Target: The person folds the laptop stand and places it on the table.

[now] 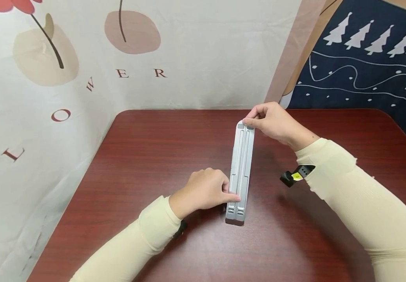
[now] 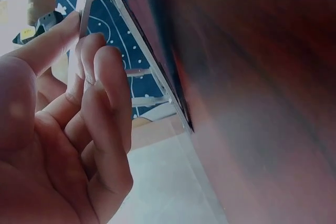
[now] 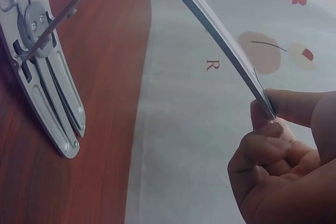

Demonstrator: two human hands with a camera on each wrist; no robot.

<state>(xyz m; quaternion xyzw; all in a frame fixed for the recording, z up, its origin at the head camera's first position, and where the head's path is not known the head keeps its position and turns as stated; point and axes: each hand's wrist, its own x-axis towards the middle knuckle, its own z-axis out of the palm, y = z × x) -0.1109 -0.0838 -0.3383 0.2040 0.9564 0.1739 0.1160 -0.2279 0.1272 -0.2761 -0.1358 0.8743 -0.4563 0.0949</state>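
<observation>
"Cream-coloured right sleeve of ribbed fabric point(image 1: 358, 192): that's closest to the head camera, isn't it?"

"Yes, and the matching left sleeve point(image 1: 125, 246) reaches in from the lower left. A black plastic device with a yellow label point(image 1: 291, 178) sits by the right wrist."

"What are the hands doing?"

"Both grasp one thing: a long, narrow, silver metal folding stand point(image 1: 240, 156). The right hand point(image 1: 277, 123) pinches its far end between thumb and fingers. The left hand point(image 1: 203, 190) grips it nearer the person, from the left edge, thumb laid across the grooved front."

"Where is the stand, then?"

"Over the glossy red-brown counter point(image 1: 146, 156), slightly right of centre in the head view."

"Folded flat?"

"Partly spread. In the right wrist view, the held part slants well apart from a lower section with two rounded tips point(image 3: 68, 148), where a round grey plate with screws point(image 3: 37, 27) is fixed. I cannot tell whether that section touches the counter along its whole length."

"And from the left wrist?"

"Thumb against the metal, other fingers bent; a thin slanting bar point(image 2: 137, 36) runs down beside them, two crosspieces point(image 2: 149, 100) joining it."

"What hangs behind?"

"White cloth printed with flowers and dark red letters point(image 1: 206, 58), plus navy cloth with white trees point(image 1: 383, 66) at the right."
</observation>
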